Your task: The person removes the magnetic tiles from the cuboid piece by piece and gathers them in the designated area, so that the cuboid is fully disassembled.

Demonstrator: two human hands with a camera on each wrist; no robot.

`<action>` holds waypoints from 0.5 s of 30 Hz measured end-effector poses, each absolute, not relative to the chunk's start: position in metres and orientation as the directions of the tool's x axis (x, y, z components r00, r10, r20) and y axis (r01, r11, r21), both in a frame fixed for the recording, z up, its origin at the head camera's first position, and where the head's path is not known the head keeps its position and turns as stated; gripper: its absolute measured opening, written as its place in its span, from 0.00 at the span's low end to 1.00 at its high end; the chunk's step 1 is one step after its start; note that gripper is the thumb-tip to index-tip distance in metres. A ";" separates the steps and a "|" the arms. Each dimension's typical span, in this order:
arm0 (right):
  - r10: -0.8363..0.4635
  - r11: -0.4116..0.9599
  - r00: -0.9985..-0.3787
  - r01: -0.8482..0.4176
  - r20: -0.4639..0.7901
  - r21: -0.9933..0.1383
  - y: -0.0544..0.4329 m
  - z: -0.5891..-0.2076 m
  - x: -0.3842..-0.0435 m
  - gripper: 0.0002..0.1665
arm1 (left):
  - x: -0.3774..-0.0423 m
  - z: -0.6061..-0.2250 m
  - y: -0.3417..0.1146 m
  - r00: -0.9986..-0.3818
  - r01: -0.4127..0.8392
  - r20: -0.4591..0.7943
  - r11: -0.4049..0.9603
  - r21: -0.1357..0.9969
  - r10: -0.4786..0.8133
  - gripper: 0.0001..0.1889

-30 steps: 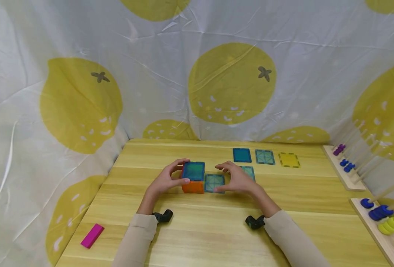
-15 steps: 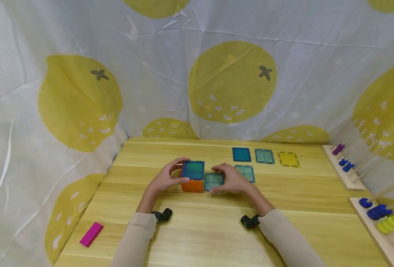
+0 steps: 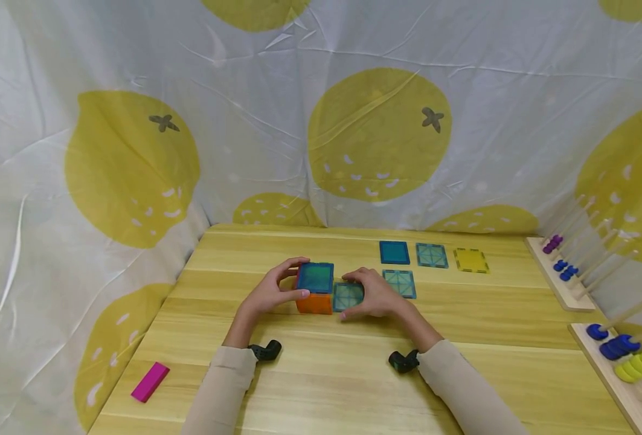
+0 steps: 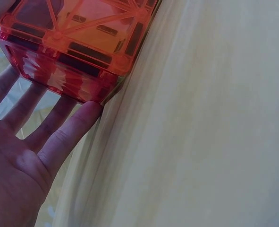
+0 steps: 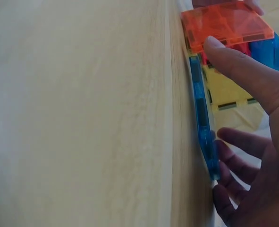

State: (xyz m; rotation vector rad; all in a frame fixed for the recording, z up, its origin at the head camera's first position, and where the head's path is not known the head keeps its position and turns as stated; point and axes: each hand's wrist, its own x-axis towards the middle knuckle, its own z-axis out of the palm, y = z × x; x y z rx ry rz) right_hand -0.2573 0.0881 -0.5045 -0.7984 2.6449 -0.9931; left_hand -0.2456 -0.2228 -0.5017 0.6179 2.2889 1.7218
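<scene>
A cube of translucent magnetic tiles stands on the wooden table, with a blue-green top and orange front. My left hand grips it from the left, thumb at the front upper edge and fingers behind; the left wrist view shows fingertips along its red side. Flat against the cube's right side lies a light blue magnetic tile. My right hand spans this tile, thumb at its front edge and fingers at its far right. In the right wrist view, a yellow tile forms the cube's near side.
Farther back lie a dark blue tile, two light blue tiles and a yellow tile. Wooden peg boards with coloured rings line the right edge. A magenta block lies front left. A lemon-print curtain hangs behind.
My right hand has moved a little left and closed in around the light blue tile, uncovering the other light blue tile behind it. My left hand stays on the cube.
</scene>
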 end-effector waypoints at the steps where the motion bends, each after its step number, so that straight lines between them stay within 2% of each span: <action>1: -0.552 0.631 -0.834 -0.415 -0.003 -0.656 0.088 -0.504 -0.257 0.56 | -0.246 -0.502 -0.223 -0.890 0.202 0.080 0.229 0.952 0.448 0.39; 15: -0.526 0.669 -0.850 -0.403 -0.015 -0.624 0.081 -0.504 -0.253 0.47 | -0.243 -0.501 -0.222 -0.890 0.215 0.096 0.224 0.951 0.446 0.39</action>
